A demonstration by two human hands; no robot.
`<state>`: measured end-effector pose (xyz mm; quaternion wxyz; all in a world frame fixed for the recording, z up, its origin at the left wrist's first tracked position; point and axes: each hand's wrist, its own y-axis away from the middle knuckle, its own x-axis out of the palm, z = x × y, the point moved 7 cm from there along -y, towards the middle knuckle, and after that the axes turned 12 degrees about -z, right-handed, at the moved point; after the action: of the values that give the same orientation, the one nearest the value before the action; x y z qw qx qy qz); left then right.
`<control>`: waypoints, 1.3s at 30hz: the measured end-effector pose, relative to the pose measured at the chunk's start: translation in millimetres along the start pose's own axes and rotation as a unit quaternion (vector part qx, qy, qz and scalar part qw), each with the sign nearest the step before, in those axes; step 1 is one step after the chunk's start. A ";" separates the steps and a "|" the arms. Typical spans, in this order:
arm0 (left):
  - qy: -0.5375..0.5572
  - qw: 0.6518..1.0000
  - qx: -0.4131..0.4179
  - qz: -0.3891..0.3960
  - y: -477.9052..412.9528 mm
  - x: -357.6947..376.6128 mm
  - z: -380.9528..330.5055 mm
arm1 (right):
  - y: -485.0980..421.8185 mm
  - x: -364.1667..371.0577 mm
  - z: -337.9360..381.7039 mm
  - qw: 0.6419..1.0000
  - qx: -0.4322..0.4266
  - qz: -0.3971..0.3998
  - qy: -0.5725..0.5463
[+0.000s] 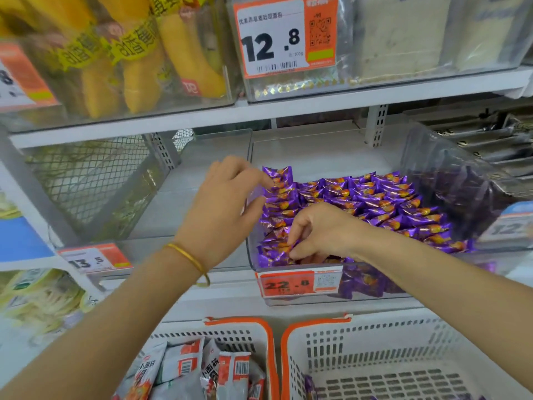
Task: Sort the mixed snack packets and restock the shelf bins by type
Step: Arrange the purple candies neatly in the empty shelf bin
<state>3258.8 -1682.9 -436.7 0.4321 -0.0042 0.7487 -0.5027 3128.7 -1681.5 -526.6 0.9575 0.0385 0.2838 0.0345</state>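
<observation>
Shop shelving [173,122] in white metal fills the view, with clear bins behind orange price tags [288,284]. On its middle level the clear bin [375,295] holds the purple packets [375,203], stood on edge in tight rows. I judge they are packed that way so more fit and the fronts face one way. The left hand [227,209], a gold bracelet [187,256] at its wrist, reaches to the bin's far-left corner with thumb and forefinger curled round the end of a row, likely bracing it against toppling. The right hand [320,232] works the near-left corner, fingertips pinched narrow on a few packets, apparently to tuck them into a gap. Nearer and lower sit two white baskets with orange rims: the left basket [239,321] carries grey-and-orange packets [184,365] — a type not yet shelved — while the right basket [317,320] shows only scraps of purple at its floor, so the purple lot looks nearly restocked.
</observation>
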 end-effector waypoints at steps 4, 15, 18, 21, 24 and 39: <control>0.058 0.996 -0.069 -0.027 40.4 -2.5 3.9 | 2.2 0.4 6.7 0.988 -0.053 -0.036 0.143; 0.106 0.982 -0.142 -0.060 87.0 -12.9 -7.5 | 9.9 -33.2 20.0 0.973 -0.100 -0.122 0.166; 0.116 0.979 -0.157 -0.061 96.5 -9.4 -9.6 | 9.6 -16.5 31.6 0.960 -0.178 -0.048 0.213; 0.132 0.974 -0.171 -0.063 103.1 -3.8 -10.3 | -2.1 12.5 26.3 0.920 -0.207 0.037 0.331; 0.141 0.973 -0.175 -0.061 105.7 1.3 -10.7 | -14.7 19.9 18.9 0.899 -0.207 0.029 0.385; 0.161 0.958 -0.169 -0.167 105.9 -20.5 -29.8 | -0.9 2.2 28.0 0.909 -0.224 -0.027 0.351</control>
<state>3297.6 -1599.1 -500.0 0.2085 -0.1215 0.8711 -0.4277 3145.9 -1683.7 -504.4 0.7801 -0.1996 0.5872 0.0832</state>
